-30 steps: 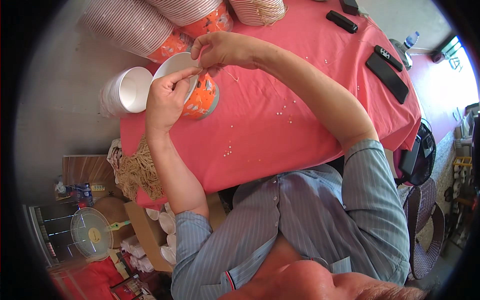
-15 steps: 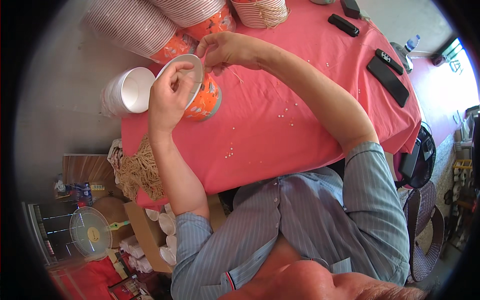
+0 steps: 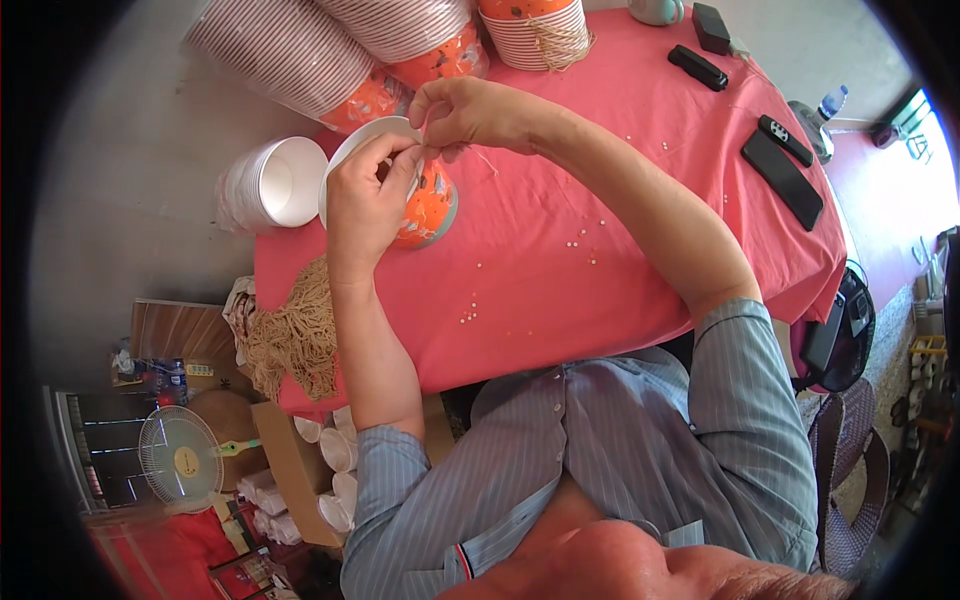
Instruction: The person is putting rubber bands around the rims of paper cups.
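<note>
An orange patterned paper bucket with a white inside lies tilted on the table, its mouth toward my left. My left hand reaches across that mouth, thumb and forefinger pinched together at the rim; what lies between them is too small to make out. My right hand meets those fingertips from the other side of the rim, its fingers closed on a thin string that trails over the cloth. Most of the bucket's inside is hidden behind my left hand.
A pink cloth covers the table, with small white beads scattered about. White nested buckets stand at the left, taller stacks behind. Tan strings hang over the near left corner. A phone lies at the right.
My left fingers have moved from over the bucket's mouth to the rim and closed there, against my right fingertips. The whole view has shifted slightly.
</note>
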Available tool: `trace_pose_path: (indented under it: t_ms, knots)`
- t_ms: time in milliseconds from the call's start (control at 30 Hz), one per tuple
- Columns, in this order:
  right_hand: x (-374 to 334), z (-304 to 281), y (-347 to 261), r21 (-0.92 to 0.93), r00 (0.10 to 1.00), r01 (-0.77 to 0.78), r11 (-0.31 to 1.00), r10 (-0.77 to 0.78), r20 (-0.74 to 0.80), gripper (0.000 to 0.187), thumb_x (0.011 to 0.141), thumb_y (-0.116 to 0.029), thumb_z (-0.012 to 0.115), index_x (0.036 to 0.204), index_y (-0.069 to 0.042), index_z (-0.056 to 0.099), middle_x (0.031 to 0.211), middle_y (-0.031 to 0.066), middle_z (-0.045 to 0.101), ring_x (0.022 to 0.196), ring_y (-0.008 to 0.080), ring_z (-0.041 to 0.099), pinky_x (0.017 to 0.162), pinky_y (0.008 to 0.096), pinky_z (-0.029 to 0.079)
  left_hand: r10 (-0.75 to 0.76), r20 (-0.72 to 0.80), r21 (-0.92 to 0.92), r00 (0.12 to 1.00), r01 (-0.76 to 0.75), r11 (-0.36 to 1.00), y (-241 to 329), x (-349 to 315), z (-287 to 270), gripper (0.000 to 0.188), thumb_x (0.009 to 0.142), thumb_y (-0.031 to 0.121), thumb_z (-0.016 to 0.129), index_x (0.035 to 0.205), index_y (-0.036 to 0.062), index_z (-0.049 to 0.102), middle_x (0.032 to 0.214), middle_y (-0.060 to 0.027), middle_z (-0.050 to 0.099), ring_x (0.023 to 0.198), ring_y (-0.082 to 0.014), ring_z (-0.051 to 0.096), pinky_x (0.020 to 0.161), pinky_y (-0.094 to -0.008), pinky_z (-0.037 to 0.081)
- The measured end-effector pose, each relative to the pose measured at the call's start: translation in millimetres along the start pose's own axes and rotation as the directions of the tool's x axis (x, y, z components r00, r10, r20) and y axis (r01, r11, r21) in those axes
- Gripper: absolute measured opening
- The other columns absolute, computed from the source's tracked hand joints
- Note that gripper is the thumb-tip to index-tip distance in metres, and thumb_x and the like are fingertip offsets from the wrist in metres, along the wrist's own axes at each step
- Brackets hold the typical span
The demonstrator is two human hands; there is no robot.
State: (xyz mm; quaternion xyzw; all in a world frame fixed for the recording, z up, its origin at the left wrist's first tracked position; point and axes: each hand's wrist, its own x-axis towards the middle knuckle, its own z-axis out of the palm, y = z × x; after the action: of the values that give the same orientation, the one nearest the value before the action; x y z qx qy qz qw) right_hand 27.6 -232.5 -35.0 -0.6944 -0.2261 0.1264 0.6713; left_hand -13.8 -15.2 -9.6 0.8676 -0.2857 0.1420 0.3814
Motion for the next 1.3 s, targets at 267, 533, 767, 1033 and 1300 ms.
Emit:
trace_pose_path:
  t_ms: [267, 533, 767, 1033, 1300]
  knots:
    - [0, -2, 0, -0.041, 1.0, 0.023, 0.999, -0.024, -0.015, 0.029, 0.095, -0.013, 0.07, 0.121, -0.001, 0.065, 0.098, 0.0097, 0.076, 0.087, 0.0155, 0.071, 0.082, 0.0309, 0.058, -0.061, 0.016, 0.079, 0.998, 0.06, 0.995, 3, -2, -1, 0.012, 0.097, 0.009, 0.075, 0.1, -0.0014, 0.078, 0.075, -0.009, 0.073, 0.063, -0.0118, 0.065, 0.063, -0.0306, 0.052]
    - [-3, 3, -5, -0.098, 0.999, 0.029, 0.995, -0.032, -0.027, 0.029, 0.093, -0.012, 0.07, 0.12, -0.002, 0.065, 0.095, 0.0074, 0.075, 0.085, 0.0149, 0.07, 0.08, 0.0314, 0.057, -0.049, -0.092, 0.042, 0.995, 0.053, 0.998, 4, 0, 3, 0.011, 0.097, 0.008, 0.074, 0.099, -0.0013, 0.079, 0.078, -0.0081, 0.075, 0.064, -0.0099, 0.064, 0.063, -0.0296, 0.052]
    - [-11, -8, -23, -0.051, 0.996, 0.015, 0.999, -0.019, -0.082, 0.027, 0.093, -0.013, 0.07, 0.118, -0.001, 0.066, 0.089, 0.0067, 0.073, 0.07, 0.0123, 0.066, 0.067, 0.0296, 0.054, -0.067, -0.116, -0.038, 0.991, 0.063, 0.997, 1, 1, 3, 0.014, 0.099, 0.01, 0.073, 0.104, -0.0018, 0.079, 0.082, -0.0064, 0.076, 0.067, -0.007, 0.063, 0.064, -0.0283, 0.051]
    - [-36, -18, -64, 0.065, 0.993, 0.111, 0.992, -0.108, -0.058, 0.014, 0.097, -0.011, 0.071, 0.11, -0.006, 0.071, 0.085, 0.003, 0.073, 0.058, 0.0058, 0.055, 0.051, 0.0238, 0.04, -0.106, -0.066, -0.057, 0.992, 0.102, 0.993, -7, -1, -1, 0.019, 0.102, 0.014, 0.075, 0.111, -0.0024, 0.079, 0.087, -0.005, 0.076, 0.075, -0.0096, 0.064, 0.071, -0.0285, 0.054]
    - [-39, -8, -67, 0.098, 0.987, 0.156, 0.983, -0.15, -0.06, 0.011, 0.098, -0.012, 0.073, 0.108, -0.007, 0.072, 0.086, 0.0021, 0.074, 0.061, 0.0051, 0.058, 0.055, 0.0222, 0.044, 0.052, -0.168, -0.132, 0.984, -0.075, 0.988, 17, -3, 14, 0.019, 0.1, 0.009, 0.078, 0.116, -0.0006, 0.079, 0.098, -0.0067, 0.079, 0.083, -0.0117, 0.07, 0.074, -0.0283, 0.055]
